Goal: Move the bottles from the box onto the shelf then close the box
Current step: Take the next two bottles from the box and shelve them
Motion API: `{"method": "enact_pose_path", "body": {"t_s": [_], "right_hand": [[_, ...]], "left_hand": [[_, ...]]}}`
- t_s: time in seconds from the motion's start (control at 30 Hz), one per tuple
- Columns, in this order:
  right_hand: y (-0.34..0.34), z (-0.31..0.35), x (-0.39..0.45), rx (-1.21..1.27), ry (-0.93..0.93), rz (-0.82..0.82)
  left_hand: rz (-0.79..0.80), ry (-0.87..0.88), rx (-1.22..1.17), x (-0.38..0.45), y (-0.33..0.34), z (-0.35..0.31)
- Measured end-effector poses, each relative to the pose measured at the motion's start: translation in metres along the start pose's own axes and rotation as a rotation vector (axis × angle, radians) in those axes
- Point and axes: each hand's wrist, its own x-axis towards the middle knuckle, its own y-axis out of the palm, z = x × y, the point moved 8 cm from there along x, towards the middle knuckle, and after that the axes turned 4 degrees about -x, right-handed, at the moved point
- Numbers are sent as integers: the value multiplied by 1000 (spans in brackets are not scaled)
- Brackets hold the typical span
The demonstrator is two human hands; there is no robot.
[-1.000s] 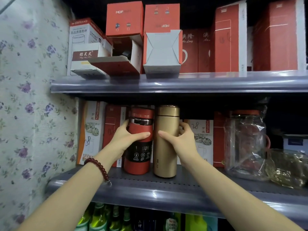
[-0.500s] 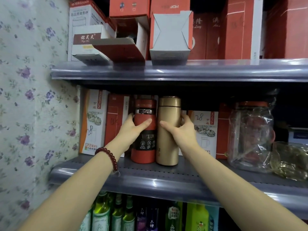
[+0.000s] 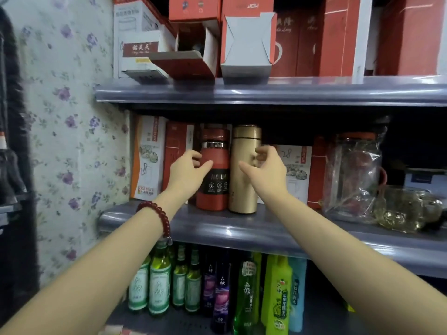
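Note:
A red bottle (image 3: 216, 155) with a black label and a gold bottle (image 3: 244, 187) stand upright side by side on the middle shelf (image 3: 242, 232). My left hand (image 3: 187, 174) hovers just left of the red bottle, fingers spread, no longer wrapped around it. My right hand (image 3: 267, 171) is just right of the gold bottle, fingers curled loosely and apart from it. On the upper shelf (image 3: 266, 93), two red boxes lie with their flaps hanging open: one (image 3: 191, 59) at left, one (image 3: 248, 42) showing its white flaps.
Boxed goods stand behind the bottles (image 3: 148, 155). A plastic-wrapped jar (image 3: 353, 172) and glassware (image 3: 406, 209) occupy the shelf's right side. Green and purple bottles (image 3: 193, 286) fill the shelf below. A floral wall (image 3: 67, 131) borders the left.
Both hands have let go of the two bottles and pulled slightly back; the bottles stay standing on the shelf. The camera has tilted downward.

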Motion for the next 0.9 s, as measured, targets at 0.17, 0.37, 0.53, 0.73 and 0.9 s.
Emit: {"method": "enact_pose_path", "body": {"t_s": [0.17,0.37,0.53,0.73,0.9], "right_hand": [[21,5,-33,-1,-59,241],[58,23,-81,-34,-269,495],[93,36,-159,-32,-385,774],[142,53,-277,18,-424,1046],[186,64,-392,63,-448,1256]], "left_hand": [[9,0,116,-39,-25,-6],[-112,-36,398,-108,-85,-7],[-77,-160,763,-196,-134,6],[-104,-396,892,-304,-203,37],[-157,-550,956,-395,-252,74]]}}
